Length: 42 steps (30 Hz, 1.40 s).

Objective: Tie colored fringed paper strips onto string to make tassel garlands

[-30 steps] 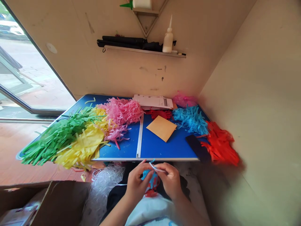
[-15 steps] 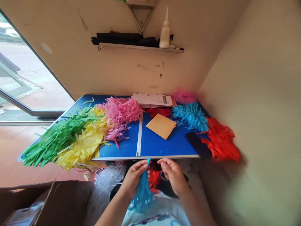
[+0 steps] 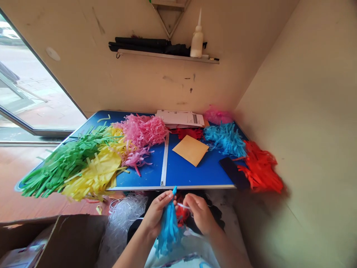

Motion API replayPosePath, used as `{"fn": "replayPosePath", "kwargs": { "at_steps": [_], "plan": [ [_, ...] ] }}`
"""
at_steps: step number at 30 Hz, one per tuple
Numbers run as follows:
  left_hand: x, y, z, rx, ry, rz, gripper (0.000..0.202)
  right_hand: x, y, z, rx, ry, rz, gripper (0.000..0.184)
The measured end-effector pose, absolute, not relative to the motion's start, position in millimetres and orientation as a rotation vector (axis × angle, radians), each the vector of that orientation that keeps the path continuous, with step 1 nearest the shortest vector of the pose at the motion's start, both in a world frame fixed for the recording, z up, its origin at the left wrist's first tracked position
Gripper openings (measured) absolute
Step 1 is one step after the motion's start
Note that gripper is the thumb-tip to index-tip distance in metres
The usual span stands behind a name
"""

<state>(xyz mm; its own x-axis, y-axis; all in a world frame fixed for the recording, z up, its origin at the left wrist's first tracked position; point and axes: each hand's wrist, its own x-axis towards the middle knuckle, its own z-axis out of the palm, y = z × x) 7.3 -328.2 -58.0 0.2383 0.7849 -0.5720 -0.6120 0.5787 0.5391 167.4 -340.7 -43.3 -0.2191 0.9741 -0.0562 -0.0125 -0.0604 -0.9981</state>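
Observation:
Just below the table's front edge, my left hand (image 3: 158,208) pinches a blue paper tassel (image 3: 169,230) near its narrow looped top. Its fringe hangs down over my lap. To its right, my right hand (image 3: 200,210) is closed on a thin white string (image 3: 182,205) that runs toward the tassel's neck. Whether the string goes around the neck, I cannot make out. Red fringed paper (image 3: 182,214) lies in my lap behind the hands, partly hidden.
On the blue table (image 3: 139,175) lie green (image 3: 69,160), yellow (image 3: 97,171), pink (image 3: 145,130), blue (image 3: 225,137) and red (image 3: 262,167) fringe piles, a tan envelope (image 3: 191,150) and a dark phone-like slab (image 3: 233,172). White string (image 3: 126,212) and a cardboard box (image 3: 75,238) are at lower left.
My right hand has drawn in its fingers and moved slightly left and down, pulling white string across toward the tassel. My left hand keeps its pinch, and the tassel now hangs lower in view.

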Motion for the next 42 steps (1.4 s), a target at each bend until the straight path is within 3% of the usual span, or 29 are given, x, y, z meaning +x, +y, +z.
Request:
{"fn": "replayPosePath", "kwargs": {
  "at_steps": [8, 18, 42],
  "plan": [
    [10, -331, -57, 0.199, 0.901, 0.93, 0.027, 164, -339, -58, -1.122, -1.058, 1.425, 0.046],
    [11, -333, -57, 0.175, 0.883, 0.931, 0.027, 168, -332, -82, -1.304, -1.152, 1.094, 0.039],
    [12, -335, -53, 0.177, 0.877, 0.896, 0.028, 169, -339, -60, -1.391, -1.378, 0.893, 0.038]
  ]
}}
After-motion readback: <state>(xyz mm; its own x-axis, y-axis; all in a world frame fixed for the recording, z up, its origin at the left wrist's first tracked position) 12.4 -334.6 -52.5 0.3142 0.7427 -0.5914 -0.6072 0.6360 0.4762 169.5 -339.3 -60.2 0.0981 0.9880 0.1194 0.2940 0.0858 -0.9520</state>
